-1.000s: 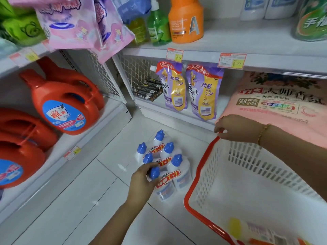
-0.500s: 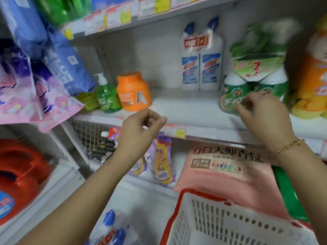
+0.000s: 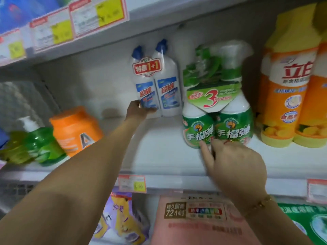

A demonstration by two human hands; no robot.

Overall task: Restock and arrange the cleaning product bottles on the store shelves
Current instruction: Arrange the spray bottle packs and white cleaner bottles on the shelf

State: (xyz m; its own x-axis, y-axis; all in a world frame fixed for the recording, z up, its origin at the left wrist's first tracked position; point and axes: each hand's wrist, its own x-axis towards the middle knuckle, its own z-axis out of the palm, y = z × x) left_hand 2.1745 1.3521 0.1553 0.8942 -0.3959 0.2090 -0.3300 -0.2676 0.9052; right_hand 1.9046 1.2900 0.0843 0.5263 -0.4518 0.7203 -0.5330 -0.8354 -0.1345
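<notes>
Twin pack of white plastic toilet-cleaner bottles [image 3: 156, 85], blue angled caps, red "1+1" tag across the necks, blue labels. It stands upright at the back of the white middle shelf [image 3: 159, 156], against the rear wall.

Left hand [image 3: 138, 110]: arm reaches in from lower left. Fingers and thumb curl round the lower part of the left bottle of the pair, so this is a grasp.

Just right of the twin pack, nearly touching it: shrink-wrapped pack of green-and-white trigger spray bottles [image 3: 217, 121], upright, with a green card collar bearing a red "3". It sits nearer the shelf front.

Right hand [image 3: 235, 165]: seen from the back, not clenched. Fingers stretch forward, index fingertip against the base of the left green bottle, the other tips at the seam between the two front bottles. No wrap round the pack is visible. Gold chain bracelet [image 3: 260, 204] on the wrist.

Far right, same shelf: tall orange-and-yellow detergent bottles [image 3: 290, 96], upright.
Left end: squat orange plastic jar [image 3: 76, 129] and, beside it, a green pump bottle [image 3: 40, 144], blurred.

Shelf-edge price tag [image 3: 132, 183] below the left forearm; more red-and-yellow price tags [image 3: 97, 16] on the shelf above.

Shelf below: purple refill pouch [image 3: 122, 220], pink soft bag [image 3: 200, 220], green package [image 3: 307, 221] partly behind the right forearm.
</notes>
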